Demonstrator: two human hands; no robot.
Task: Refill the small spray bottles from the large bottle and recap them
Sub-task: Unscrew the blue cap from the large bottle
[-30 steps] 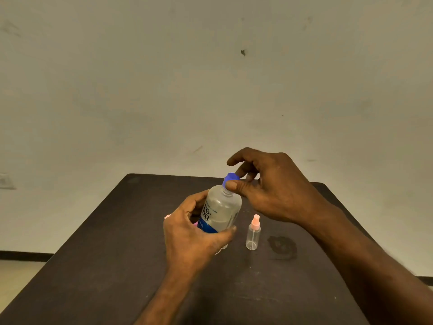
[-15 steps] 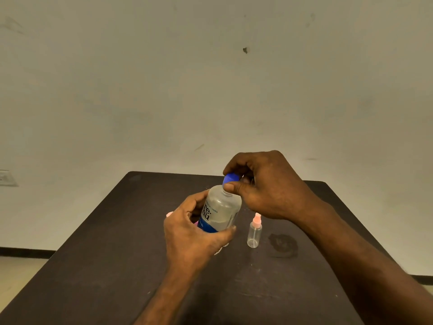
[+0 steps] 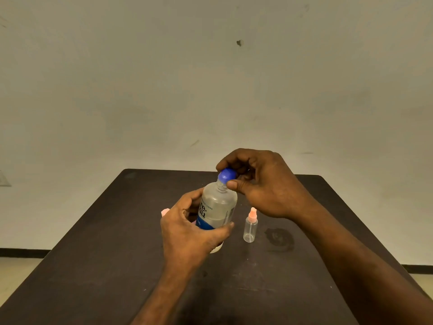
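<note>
The right hand point(image 3: 264, 186) is curled over the blue cap point(image 3: 226, 175) of the large bottle, near the centre of the frame. Its thumb presses the lower front edge of the cap and the bent fingers close around the far side, so the hand is clamped on the cap. The cap sits on the neck of the bottle.

The left hand point(image 3: 189, 233), just below and left of centre, wraps the large clear bottle point(image 3: 219, 207) around its lower body. The thumb lies across the front near the blue band of the label and the fingers curve behind the left side, a firm grasp. The bottle leans slightly, its top tipped toward the right hand. Dark letters on its label are partly hidden by the left hand. Whether its base rests on the table cannot be told, since the hand covers it.

Just right of the bottle, a small clear spray bottle point(image 3: 250, 227) with a pink top stands upright on the dark table point(image 3: 98, 242), apart from both hands. A pink tip point(image 3: 165, 211) shows at the left edge of the left hand; what it belongs to is hidden.

Right of the spray bottle, a dark round stain point(image 3: 278, 238) marks the tabletop. A pale wall point(image 3: 210, 78) fills the upper frame.
</note>
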